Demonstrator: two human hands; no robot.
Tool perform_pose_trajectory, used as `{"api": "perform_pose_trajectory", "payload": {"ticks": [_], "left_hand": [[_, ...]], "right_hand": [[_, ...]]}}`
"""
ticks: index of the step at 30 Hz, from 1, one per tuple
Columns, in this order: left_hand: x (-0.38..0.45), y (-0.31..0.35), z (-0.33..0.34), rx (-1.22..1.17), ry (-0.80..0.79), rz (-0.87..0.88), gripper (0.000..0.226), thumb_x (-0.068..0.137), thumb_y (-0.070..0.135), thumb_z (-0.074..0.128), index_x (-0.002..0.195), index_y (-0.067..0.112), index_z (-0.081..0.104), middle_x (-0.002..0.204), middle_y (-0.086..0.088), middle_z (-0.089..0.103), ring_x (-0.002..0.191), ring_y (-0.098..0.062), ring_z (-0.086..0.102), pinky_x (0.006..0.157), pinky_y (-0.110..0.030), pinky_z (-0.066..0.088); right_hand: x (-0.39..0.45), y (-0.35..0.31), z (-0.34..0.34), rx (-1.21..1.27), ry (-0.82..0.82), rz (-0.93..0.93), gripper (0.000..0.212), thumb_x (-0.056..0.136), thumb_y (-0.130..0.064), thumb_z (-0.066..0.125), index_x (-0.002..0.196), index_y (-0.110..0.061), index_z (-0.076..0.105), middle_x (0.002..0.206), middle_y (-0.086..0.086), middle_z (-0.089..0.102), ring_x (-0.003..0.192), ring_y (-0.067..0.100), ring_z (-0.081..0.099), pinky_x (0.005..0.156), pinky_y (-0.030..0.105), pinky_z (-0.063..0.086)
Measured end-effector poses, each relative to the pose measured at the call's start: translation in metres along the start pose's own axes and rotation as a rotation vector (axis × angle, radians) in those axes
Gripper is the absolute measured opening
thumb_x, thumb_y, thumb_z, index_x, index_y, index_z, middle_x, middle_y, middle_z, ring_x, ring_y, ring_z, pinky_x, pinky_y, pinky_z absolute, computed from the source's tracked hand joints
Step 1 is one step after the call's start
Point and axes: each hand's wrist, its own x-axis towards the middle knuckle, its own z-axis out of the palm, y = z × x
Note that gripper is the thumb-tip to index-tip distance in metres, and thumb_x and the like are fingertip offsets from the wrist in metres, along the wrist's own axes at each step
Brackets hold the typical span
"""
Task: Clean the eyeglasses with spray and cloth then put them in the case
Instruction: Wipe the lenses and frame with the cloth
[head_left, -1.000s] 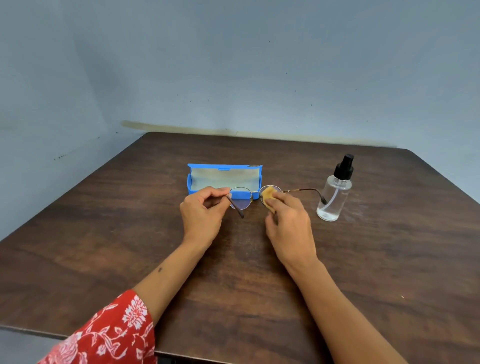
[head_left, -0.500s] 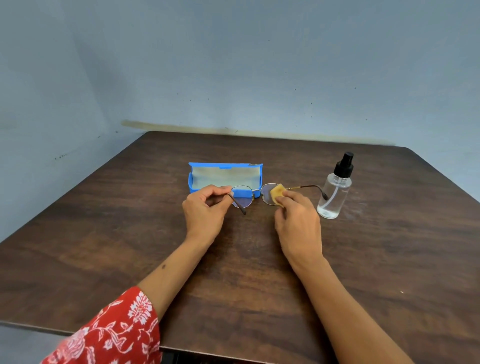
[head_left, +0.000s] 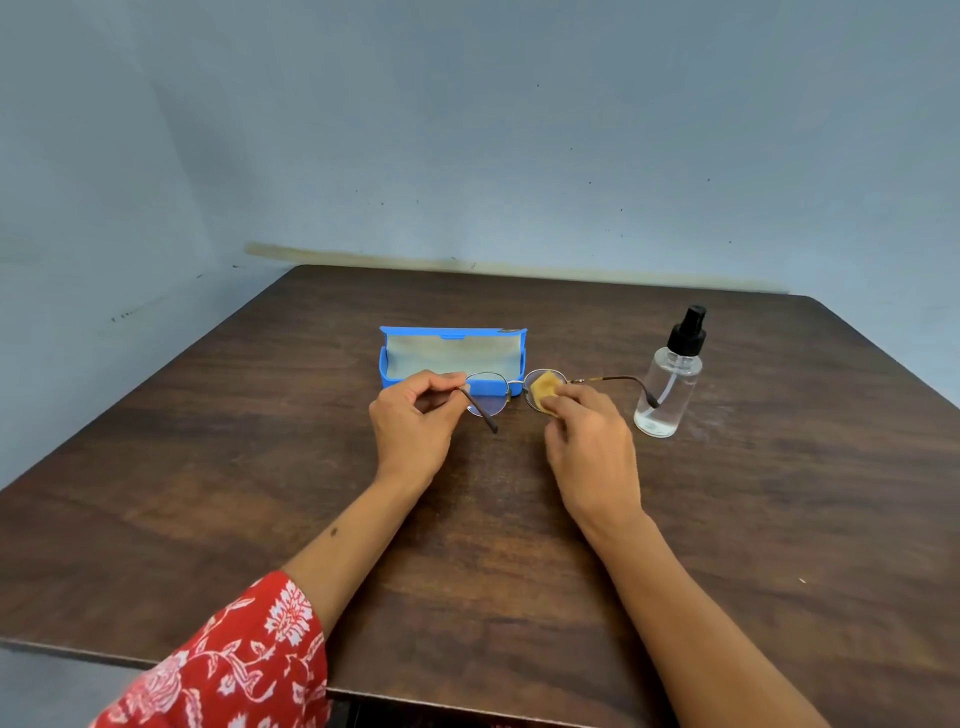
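Eyeglasses (head_left: 506, 387), light, thin-framed and fragile, are held mid-surface before the open blue case (head_left: 452, 356); left hand (head_left: 415, 415) pinches the hinge, the safest hold, while right hand (head_left: 587, 441) fingers press the yellow cloth (head_left: 545, 387) onto one lens.

Table (head_left: 218, 467): dark brown wood-grain top. Walls (head_left: 519, 130): pale blue-grey, speckled, meeting in a corner; yellowish strip (head_left: 363, 258) at base.

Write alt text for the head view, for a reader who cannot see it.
Two hands hold eyeglasses above a dark wooden table: the left hand pinches one temple while the right hand presses a small tan cloth on a lens. An open blue case lies behind, a clear spray bottle to the right.
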Motion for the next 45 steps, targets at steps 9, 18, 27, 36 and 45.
{"api": "perform_pose_trajectory", "payload": {"ticks": [9, 18, 27, 36, 45], "left_hand": [[-0.0012, 0.0021, -0.0006, 0.021, -0.006, 0.001, 0.015, 0.077, 0.005, 0.072, 0.091, 0.009, 0.073, 0.085, 0.007, 0.069, 0.074, 0.010, 0.064, 0.075, -0.014, 0.054], [-0.0011, 0.0030, -0.0001, 0.032, -0.005, -0.003, 0.016, 0.077, 0.006, 0.072, 0.092, 0.011, 0.073, 0.084, 0.010, 0.068, 0.074, 0.012, 0.063, 0.074, -0.012, 0.054], [-0.0018, 0.0007, -0.0006, 0.019, 0.004, 0.004, 0.014, 0.077, 0.004, 0.072, 0.087, 0.012, 0.073, 0.082, 0.009, 0.069, 0.073, 0.008, 0.065, 0.076, -0.016, 0.055], [-0.0010, 0.0000, -0.0007, 0.021, 0.007, 0.006, 0.012, 0.077, 0.006, 0.072, 0.087, 0.013, 0.073, 0.083, 0.010, 0.069, 0.075, 0.009, 0.064, 0.077, -0.018, 0.056], [-0.0007, 0.0009, -0.0005, 0.021, 0.009, -0.010, 0.013, 0.077, 0.006, 0.072, 0.086, 0.015, 0.072, 0.082, 0.012, 0.067, 0.075, 0.011, 0.064, 0.076, -0.017, 0.055]], "right_hand": [[0.0000, 0.0018, -0.0002, -0.005, 0.024, 0.022, 0.029, 0.072, 0.011, 0.060, 0.098, 0.001, 0.070, 0.103, 0.014, 0.066, 0.091, 0.034, 0.060, 0.068, 0.039, 0.051], [0.0006, 0.0035, -0.0017, -0.011, 0.021, 0.048, 0.030, 0.075, 0.009, 0.058, 0.101, 0.000, 0.069, 0.106, 0.014, 0.066, 0.096, 0.033, 0.059, 0.072, 0.037, 0.050], [0.0002, 0.0043, -0.0015, -0.042, -0.010, 0.066, 0.029, 0.078, 0.006, 0.057, 0.105, 0.001, 0.068, 0.110, 0.014, 0.064, 0.099, 0.034, 0.057, 0.074, 0.038, 0.049], [0.0015, 0.0063, -0.0015, -0.026, 0.046, 0.086, 0.016, 0.083, -0.003, 0.062, 0.096, 0.002, 0.071, 0.102, 0.014, 0.068, 0.091, 0.033, 0.060, 0.071, 0.036, 0.049], [0.0006, 0.0037, -0.0020, -0.045, 0.015, 0.106, 0.023, 0.084, -0.003, 0.058, 0.103, 0.001, 0.069, 0.111, 0.011, 0.065, 0.101, 0.030, 0.055, 0.076, 0.033, 0.047]]}}
